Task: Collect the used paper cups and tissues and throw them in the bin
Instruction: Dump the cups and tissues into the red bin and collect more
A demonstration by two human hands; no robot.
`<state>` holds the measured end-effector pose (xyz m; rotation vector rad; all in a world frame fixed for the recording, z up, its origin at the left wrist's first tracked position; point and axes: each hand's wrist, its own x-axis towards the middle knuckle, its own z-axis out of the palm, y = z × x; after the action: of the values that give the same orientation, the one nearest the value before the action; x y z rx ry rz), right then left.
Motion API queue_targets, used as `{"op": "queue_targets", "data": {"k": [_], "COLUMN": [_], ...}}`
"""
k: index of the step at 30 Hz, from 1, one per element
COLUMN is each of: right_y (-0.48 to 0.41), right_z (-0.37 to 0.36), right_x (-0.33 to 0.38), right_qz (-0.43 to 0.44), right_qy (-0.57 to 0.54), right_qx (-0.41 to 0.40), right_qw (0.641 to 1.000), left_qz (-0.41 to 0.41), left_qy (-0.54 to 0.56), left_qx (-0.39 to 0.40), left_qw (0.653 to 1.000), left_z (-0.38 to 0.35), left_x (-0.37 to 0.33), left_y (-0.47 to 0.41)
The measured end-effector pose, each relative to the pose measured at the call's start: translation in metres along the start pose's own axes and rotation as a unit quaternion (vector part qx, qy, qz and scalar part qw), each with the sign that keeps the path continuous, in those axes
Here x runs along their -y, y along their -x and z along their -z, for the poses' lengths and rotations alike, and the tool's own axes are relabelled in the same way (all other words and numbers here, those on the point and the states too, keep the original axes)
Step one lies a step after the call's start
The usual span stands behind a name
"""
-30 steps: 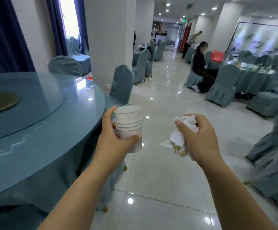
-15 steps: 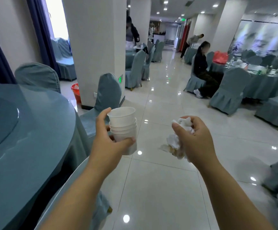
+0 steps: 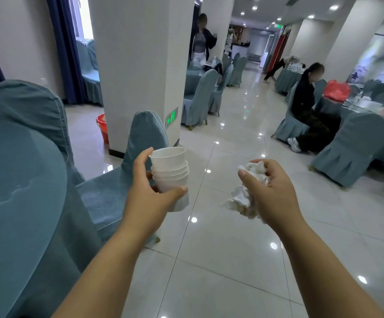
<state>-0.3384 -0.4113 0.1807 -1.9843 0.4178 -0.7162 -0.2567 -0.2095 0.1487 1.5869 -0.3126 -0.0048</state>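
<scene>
Paper cups (image 3: 170, 171) nested, gripped by left hand (image 3: 149, 198); crumpled tissues (image 3: 243, 196) clenched in right hand (image 3: 275, 193). Keep stack upright, walk to red bucket (image 3: 102, 127) (likely bin).

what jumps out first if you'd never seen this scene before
Front and centre, the left hand grips a stack of white paper cups and the right hand clutches crumpled tissues, both held above the glossy tiled floor. Next comes the red bucket on the floor at the left, partly hidden behind the white pillar.
</scene>
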Motion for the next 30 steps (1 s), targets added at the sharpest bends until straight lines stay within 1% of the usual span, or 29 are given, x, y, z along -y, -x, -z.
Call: {"op": "queue_targets", "data": {"k": [8,11,14,18,22,26,30], "right_y": [-0.175,-0.25,-0.324,-0.428,-0.512,-0.58,-0.652], "right_z": [-0.022,-0.027,-0.031,-0.041,-0.072,-0.123,-0.18], "right_x": [-0.076,-0.105,-0.131,-0.154,-0.169,-0.183,-0.192], "right_qz": [-0.021,-0.001,0.0,0.006,0.013,0.014,0.036], "right_qy": [-0.003,-0.018,-0.033,-0.028,-0.05,-0.067,-0.064], "right_qx": [0.015,0.024,0.055,0.088,0.122,0.176,0.199], "right_qw": [1.0,1.0,0.998,0.996,0.991,0.982,0.977], "left_qz": [0.003,-0.007,-0.002,0.01,0.022,0.039,0.041], "left_qy": [0.002,-0.007,-0.013,-0.015,-0.014,-0.018,-0.029], "left_qx": [-0.011,-0.048,-0.089,-0.121,-0.144,-0.193,-0.222], "left_qw": [1.0,0.999,0.996,0.993,0.989,0.98,0.974], "left_z": [-0.08,-0.115,-0.153,-0.198,-0.218,-0.222,-0.219], "left_x": [0.033,0.047,0.056,0.059,0.073,0.097,0.117], "left_y": [-0.159,-0.222,-0.28,-0.356,-0.422,-0.488,-0.568]}}
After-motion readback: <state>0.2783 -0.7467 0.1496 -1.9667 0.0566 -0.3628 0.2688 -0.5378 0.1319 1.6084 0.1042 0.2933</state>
